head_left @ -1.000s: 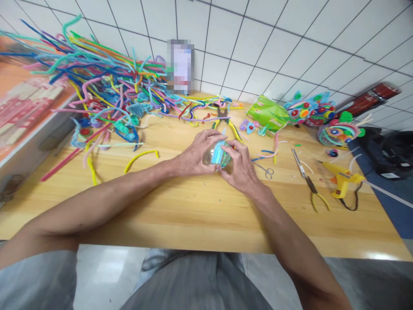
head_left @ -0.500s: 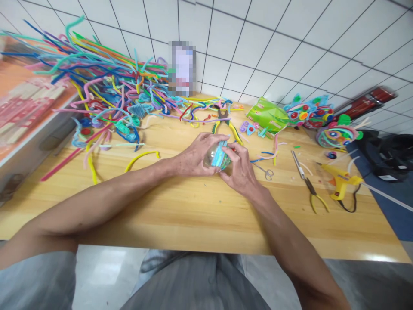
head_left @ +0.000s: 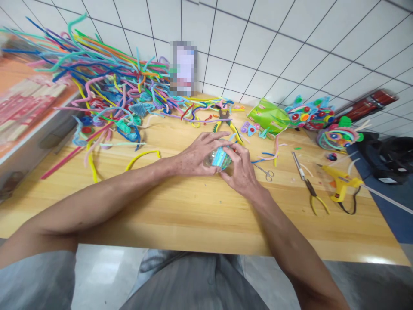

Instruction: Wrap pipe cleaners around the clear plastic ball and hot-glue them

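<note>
Left hand (head_left: 195, 156) and right hand (head_left: 241, 171) both curling around small clear ball wrapped in light-blue fuzzy pipe-cleaner strips (head_left: 220, 156), fingers gripping it from either side. Ball sitting between palms, mid light wooden tabletop (head_left: 193, 211); touching wood or lifted, cannot tell. Small silver scissors (head_left: 266, 172) lying just right of right hand. Yellow-handled pliers (head_left: 226, 122) lying just beyond hands. Tangled heap of multicoloured pipe cleaners (head_left: 106, 90) sprawling far left.

Wooden table (head_left: 200, 215): pipe cleaners (head_left: 106, 90), pliers (head_left: 311, 189), glue gun (head_left: 340, 183)

Craft workshop: light wooden worktable (head_left: 193, 215) w/ a heap of multicoloured fuzzy pipe cleaners (head_left: 106, 82), yellow hot-glue gun (head_left: 338, 183) & yellow-handled long-nose pliers (head_left: 309, 185) sits against a white tiled wall (head_left: 274, 43).
</note>
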Action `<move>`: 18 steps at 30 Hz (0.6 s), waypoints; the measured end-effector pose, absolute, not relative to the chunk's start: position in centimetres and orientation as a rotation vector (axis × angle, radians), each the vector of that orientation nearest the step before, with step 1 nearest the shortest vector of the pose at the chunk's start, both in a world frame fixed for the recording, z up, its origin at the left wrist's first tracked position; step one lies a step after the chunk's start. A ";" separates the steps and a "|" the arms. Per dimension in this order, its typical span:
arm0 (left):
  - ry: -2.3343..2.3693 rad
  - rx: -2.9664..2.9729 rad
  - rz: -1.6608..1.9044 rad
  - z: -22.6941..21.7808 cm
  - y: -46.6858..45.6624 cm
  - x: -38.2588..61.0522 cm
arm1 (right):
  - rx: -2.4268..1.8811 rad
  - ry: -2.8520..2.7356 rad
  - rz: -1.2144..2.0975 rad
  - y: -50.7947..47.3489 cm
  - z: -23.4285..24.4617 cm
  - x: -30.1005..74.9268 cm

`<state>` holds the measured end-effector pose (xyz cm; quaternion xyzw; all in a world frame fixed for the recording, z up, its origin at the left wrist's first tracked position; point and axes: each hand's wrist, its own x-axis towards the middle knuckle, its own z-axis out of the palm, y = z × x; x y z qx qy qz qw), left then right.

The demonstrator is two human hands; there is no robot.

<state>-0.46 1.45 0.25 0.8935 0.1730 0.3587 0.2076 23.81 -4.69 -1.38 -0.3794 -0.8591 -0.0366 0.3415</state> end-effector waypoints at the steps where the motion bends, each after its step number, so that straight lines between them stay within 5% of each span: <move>1: 0.484 2.480 0.996 0.3 1.4 -0.5 | -0.981 -2.231 -0.100 -4.7 -1.3 23.8; 18: 0.402 2.600 1.065 0.2 1.7 -0.5 | -0.972 -2.272 -0.089 -4.5 -1.0 24.0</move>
